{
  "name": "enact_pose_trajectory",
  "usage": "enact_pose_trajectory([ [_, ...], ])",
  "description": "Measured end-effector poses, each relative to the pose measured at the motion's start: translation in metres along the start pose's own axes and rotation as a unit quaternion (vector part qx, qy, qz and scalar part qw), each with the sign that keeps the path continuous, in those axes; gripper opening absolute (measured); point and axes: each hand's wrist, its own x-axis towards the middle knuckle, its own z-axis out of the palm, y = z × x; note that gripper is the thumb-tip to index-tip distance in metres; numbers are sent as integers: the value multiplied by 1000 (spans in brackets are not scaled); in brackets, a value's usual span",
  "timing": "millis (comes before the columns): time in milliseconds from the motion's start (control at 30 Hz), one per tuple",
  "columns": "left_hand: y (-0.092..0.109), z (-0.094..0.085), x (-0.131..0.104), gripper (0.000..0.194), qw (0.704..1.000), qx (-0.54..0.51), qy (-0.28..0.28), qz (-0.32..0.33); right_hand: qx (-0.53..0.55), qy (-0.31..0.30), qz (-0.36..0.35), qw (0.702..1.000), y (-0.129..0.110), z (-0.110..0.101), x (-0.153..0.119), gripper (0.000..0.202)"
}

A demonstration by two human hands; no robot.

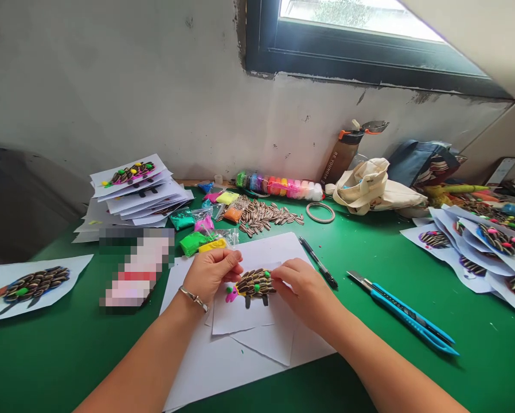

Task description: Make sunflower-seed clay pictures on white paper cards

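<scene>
A small white card [235, 321] lies in front of me, bearing an animal made of striped sunflower seeds [251, 282]. It has a pink clay head [231, 294], dark legs and green clay dots. My left hand [212, 272] is over the card's upper left, thumb and fingertips pinched together; anything between them is too small to make out. At the animal's right end, my right hand [303, 289] has its fingers drawn together against the seeds, and the fingertips hide what they touch. Larger white sheets [197, 373] lie under the card.
Bags of coloured clay [194, 243] and a pile of sunflower seeds [266, 215] are behind the card. To the right lie a pen [318, 261], a blue utility knife [406, 312] with its blade showing, and a tape roll [320, 212]. Stacked seed pictures [132, 198] stand back left.
</scene>
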Motion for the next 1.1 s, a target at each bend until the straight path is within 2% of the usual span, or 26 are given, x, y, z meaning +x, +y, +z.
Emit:
enact_pose_trajectory([
  [467,-4,1,2,45,1000,-21,-4,-3,-49,-21,-11,999,-2,7,3,14],
  [767,-5,1,1,47,1000,-26,-6,-5,17,-5,-24,1000,7,14,1,19],
  [967,-5,0,2,46,1000,-25,-8,1,-19,-32,-27,999,5,11,1,21],
  [1100,-5,0,2,45,1000,-25,-8,-1,11,-5,-35,999,7,13,-1,19],
])
